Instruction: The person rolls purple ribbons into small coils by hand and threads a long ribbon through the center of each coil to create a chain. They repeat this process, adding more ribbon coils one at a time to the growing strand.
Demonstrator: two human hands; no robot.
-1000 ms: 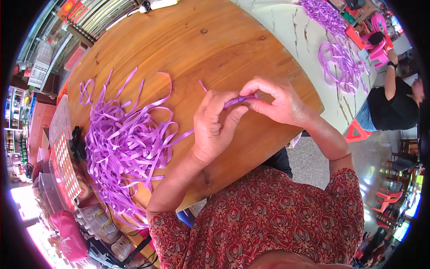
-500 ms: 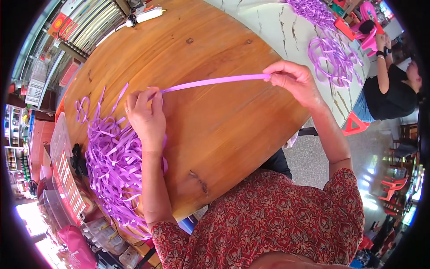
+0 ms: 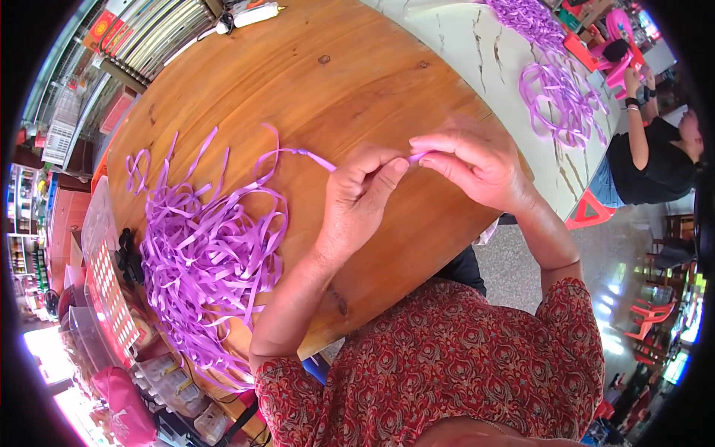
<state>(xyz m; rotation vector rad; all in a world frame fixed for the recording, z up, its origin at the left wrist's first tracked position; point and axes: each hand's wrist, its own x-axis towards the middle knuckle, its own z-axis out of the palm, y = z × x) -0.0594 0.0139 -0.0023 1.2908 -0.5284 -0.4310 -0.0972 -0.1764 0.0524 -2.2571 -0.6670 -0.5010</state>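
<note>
A purple ribbon [image 3: 320, 160] runs from the tangled pile to my left hand [image 3: 357, 197], whose thumb and fingers pinch it. A small knot or join shows on the ribbon left of that hand. Close by on the right, my right hand [image 3: 477, 164] has its thumb and fingers closed on the same ribbon; a short bit of it shows between the two hands. Both hands are above the wooden table [image 3: 417, 246]. The pile of purple ribbon [image 3: 208, 261] lies loose on the table's left side, some strands trailing outward.
A white marbled table [image 3: 462, 45] adjoins at the upper right, carrying more purple ribbon [image 3: 562, 104]. A person in black [image 3: 655, 156] sits beyond it near a red stool [image 3: 590, 212]. A white glue gun [image 3: 257, 13] lies at the far edge. Clear boxes [image 3: 167, 384] crowd the left.
My left hand has moved right along the ribbon, close to my right hand. The long taut stretch between them is now short, and the ribbon trails behind the left hand toward the pile.
</note>
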